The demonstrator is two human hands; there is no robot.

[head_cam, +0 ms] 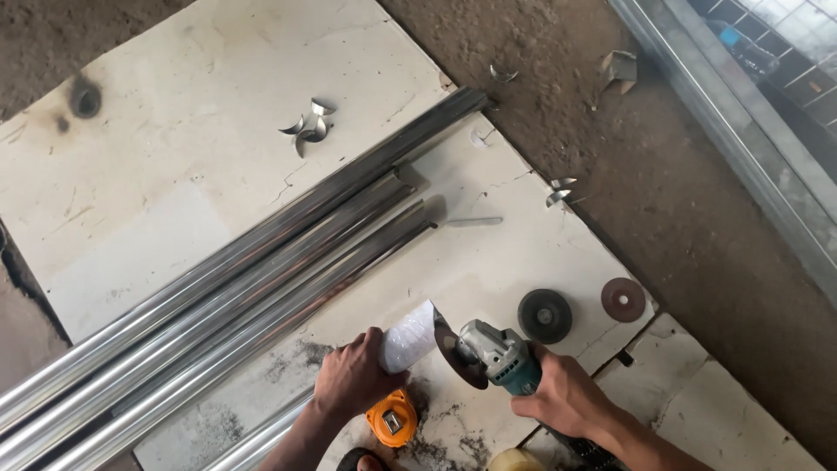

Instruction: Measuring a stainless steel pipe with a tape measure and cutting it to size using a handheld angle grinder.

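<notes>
Far left, three long steel pipes [218, 288] lay side by side, running from the lower left of the frame up toward the centre, parked flat on the pale stone slab [174, 174] that served as the surface, probably so they could not roll off. Above them, in the upper middle, a few curved metal offcuts [309, 126] sat loose on the slab.

Moving right, the left hand [353, 379] was low in the frame, fingers wrapped tight around a short, shiny pipe piece [410, 336], its angled end tilted up toward the disc; that grip looked meant to steady the piece against the tool. Just below the hand lay an orange tape measure [392, 420], within easy reach.

Right beside it, the right hand [567, 397] had its fingers closed around the body of the teal-and-grey angle grinder [493, 353], the disc standing just at the pipe piece's cut end; whether it touched, I couldn't tell.

Further right, two spare discs, one dark grey [545, 316] and one reddish [623, 299], lay flat on the slab near the grinder. Beyond the edge was bare dirt floor [680, 201], with a metal frame [750, 148] in the upper right.
</notes>
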